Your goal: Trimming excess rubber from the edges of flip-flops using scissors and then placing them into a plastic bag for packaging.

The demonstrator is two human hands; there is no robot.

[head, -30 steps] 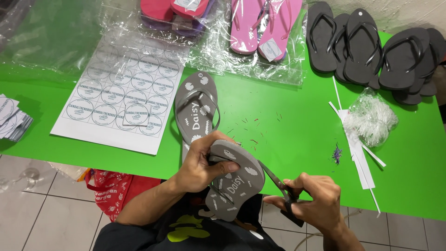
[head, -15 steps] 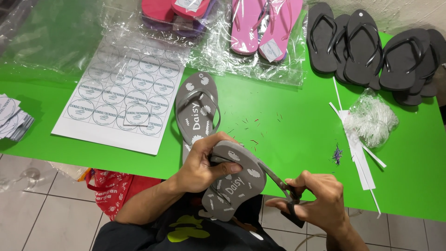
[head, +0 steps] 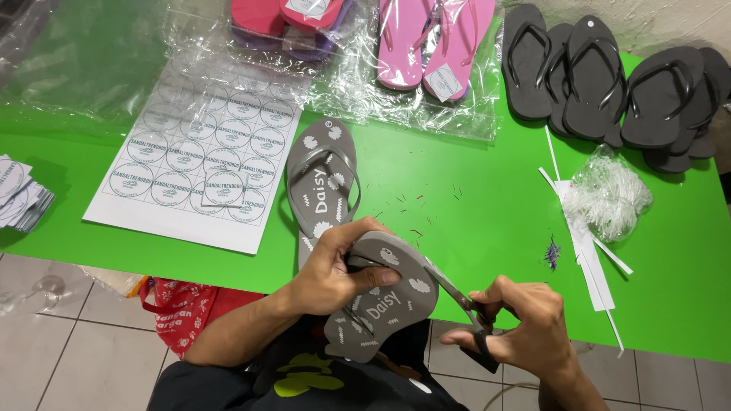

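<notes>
Grey flip-flop in hand, scissors at its edge, over the near side of the green table (head: 472, 205)

Head view: the left hand (head: 331, 270) is wrapped around a grey flip-flop (head: 381, 301) with white daisy prints, thumb across the sole, holding it tilted just off the table's near edge; the right hand (head: 525, 331) is closed through the handles of scissors (head: 457, 297), blades touching the flip-flop's right rim. On the table just beyond the held one lies its matching grey flip-flop (head: 324, 183), strap up. Left of that sits a white sticker sheet (head: 198, 164); at the table's far edge, pink flip-flops (head: 426, 42) in clear wrap and a pile of black flip-flops (head: 601, 80); right of centre, a clump of white plastic ties (head: 605, 198)
</notes>
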